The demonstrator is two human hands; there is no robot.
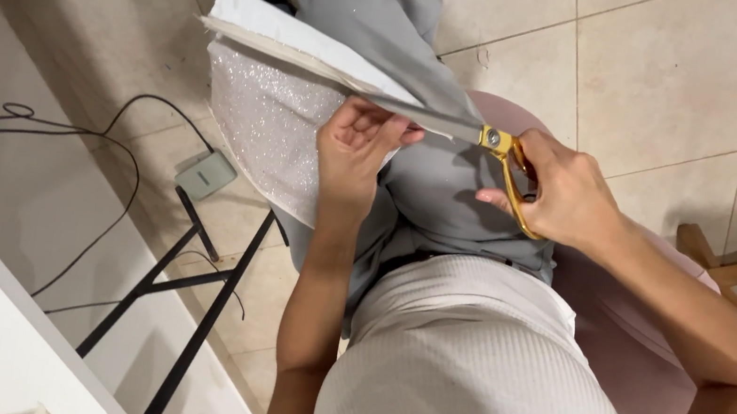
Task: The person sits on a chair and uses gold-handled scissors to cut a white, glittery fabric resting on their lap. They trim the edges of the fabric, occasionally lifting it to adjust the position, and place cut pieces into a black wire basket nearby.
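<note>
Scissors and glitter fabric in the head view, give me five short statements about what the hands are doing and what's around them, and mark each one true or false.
1. The right hand holds scissors with gold-coloured handles. True.
2. The scissor blades point toward the person's body. False: they point away, up and left along the edge of the glittery white fabric.
3. The left hand rests on the floor. False: it holds the fabric close to the blades.
4. A small grey box with a black cable lies on the tiled floor. True.
5. The grey cloth lies folded on the white surface at lower left. False: it is draped over the person's lap, under the fabric.
</note>
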